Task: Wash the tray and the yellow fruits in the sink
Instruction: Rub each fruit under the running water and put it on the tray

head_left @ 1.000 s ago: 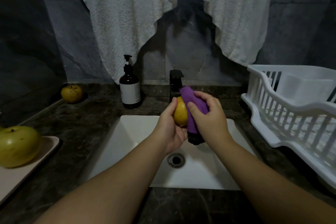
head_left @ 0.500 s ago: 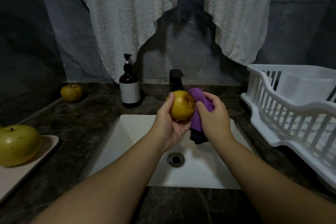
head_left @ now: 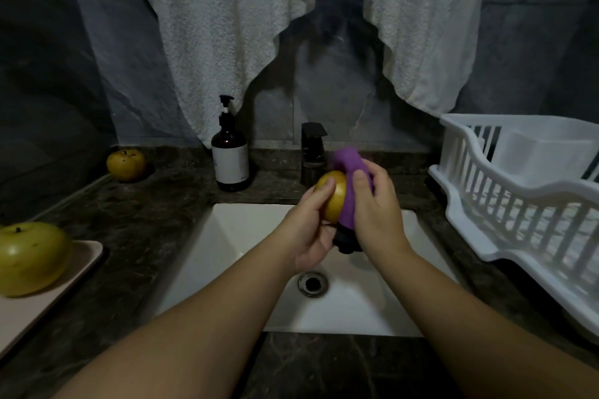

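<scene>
Left hand (head_left: 308,230) fingers clamped on yellow fruit (head_left: 334,196) over sink (head_left: 227,236) — right hand (head_left: 372,204) fingers clamped on purple cloth (head_left: 350,172), now pressed back against fruit after briefly pulling off — scrubbing continues.

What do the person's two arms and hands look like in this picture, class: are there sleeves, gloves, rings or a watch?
Both forearms are bare from the lower edge of the picture up to the wrists, with no sleeves in view. The left hand and right hand wear no gloves. No ring, watch or bracelet shows. Fingernails look short and unpainted.
</scene>
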